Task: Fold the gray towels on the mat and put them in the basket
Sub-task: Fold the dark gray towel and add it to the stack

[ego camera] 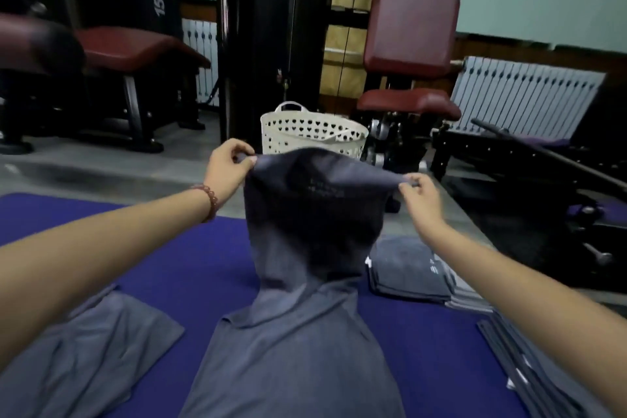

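left hand [228, 163] and right hand [421, 197] each pinch a top corner of the gray towel [305, 248], lifted over the blue mat [190, 268], white basket [312, 134] just behind it.

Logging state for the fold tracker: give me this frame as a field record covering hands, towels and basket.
left grip: pinches one top corner of held towel
right grip: pinches the other top corner
held towel: lifted upright, lower end lying on purple mat
loose towel: unfolded, on mat at left
folded towels: stacked at right, by the mat's edge
basket: white, heart-shaped holes, beyond the mat's far edge; contents not visible
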`<action>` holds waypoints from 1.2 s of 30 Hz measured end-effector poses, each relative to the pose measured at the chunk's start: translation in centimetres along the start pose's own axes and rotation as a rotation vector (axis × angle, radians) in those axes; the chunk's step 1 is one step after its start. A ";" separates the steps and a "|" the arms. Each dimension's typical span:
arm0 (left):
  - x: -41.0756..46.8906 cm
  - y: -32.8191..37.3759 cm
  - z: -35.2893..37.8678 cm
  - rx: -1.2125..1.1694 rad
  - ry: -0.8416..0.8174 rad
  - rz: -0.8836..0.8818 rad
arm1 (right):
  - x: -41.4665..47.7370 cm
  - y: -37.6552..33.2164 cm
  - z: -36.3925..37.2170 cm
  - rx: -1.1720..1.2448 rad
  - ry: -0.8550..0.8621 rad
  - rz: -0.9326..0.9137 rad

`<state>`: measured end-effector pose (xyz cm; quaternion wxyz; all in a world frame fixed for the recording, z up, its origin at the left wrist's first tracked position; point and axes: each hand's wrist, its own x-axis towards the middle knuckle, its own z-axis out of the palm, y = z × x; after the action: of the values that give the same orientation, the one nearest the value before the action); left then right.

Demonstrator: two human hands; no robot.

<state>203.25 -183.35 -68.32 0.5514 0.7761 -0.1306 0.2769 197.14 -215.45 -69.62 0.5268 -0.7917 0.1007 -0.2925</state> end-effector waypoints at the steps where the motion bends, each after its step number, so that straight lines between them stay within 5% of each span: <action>1: -2.2 -1.7 -0.2 0.055 -0.072 -0.024 | -2.0 2.5 -0.1 -0.029 -0.009 0.057; 4: -10.1 -7.4 -1.1 0.249 -0.347 -0.135 | -8.0 10.3 -0.9 -0.198 -0.159 0.293; 10: -22.7 -13.5 -3.3 0.448 -0.901 -0.303 | -19.6 18.3 -3.3 -0.480 -0.743 0.789; 14: -26.6 -15.5 -4.2 0.528 -1.066 -0.266 | -21.9 20.4 -4.9 -0.509 -0.739 0.900; 20: -28.3 -17.2 -3.6 0.601 -0.967 -0.148 | -21.1 21.6 -4.9 -0.293 -0.432 0.843; 24: -29.1 -17.9 -2.8 0.447 -0.902 -0.388 | -20.4 22.8 -3.8 -0.309 -0.504 0.702; 31: -29.6 -17.0 -1.7 0.307 -0.517 -0.736 | -19.6 23.5 -2.5 -0.626 -0.542 0.454; 36: -28.9 -16.7 -2.9 0.276 -0.447 -0.686 | -20.0 23.1 -3.5 -0.446 -0.407 0.452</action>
<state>187.40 -177.64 -97.26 0.4605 0.8819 0.0572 -0.0826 182.37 -218.62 -96.45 0.4021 -0.8866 0.2273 0.0234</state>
